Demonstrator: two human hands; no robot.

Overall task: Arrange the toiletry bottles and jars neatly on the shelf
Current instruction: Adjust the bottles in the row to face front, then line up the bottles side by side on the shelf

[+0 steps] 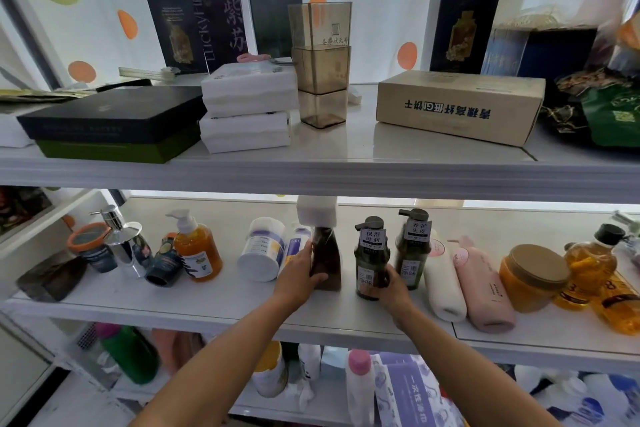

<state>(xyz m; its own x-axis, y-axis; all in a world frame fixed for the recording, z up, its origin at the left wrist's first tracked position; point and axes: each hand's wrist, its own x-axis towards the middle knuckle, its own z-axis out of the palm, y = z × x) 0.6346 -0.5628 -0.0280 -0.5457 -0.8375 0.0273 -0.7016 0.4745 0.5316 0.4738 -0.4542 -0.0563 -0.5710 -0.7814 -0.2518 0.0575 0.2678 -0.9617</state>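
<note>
White shelf (221,302), bare at 7 o'clock; left hand (298,276) grips brown bottle (327,262), right hand (393,289) probably clasps green bottle (370,253).

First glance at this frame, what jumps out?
Two bare arms reach onto the middle shelf: the left hand grips a brown bottle with a white cap, the right hand a dark green pump bottle. Right of them, a white bottle and a pink bottle stand, leaning in the wide-angle view. Above, stacked clear cups stand mid-shelf.
</note>
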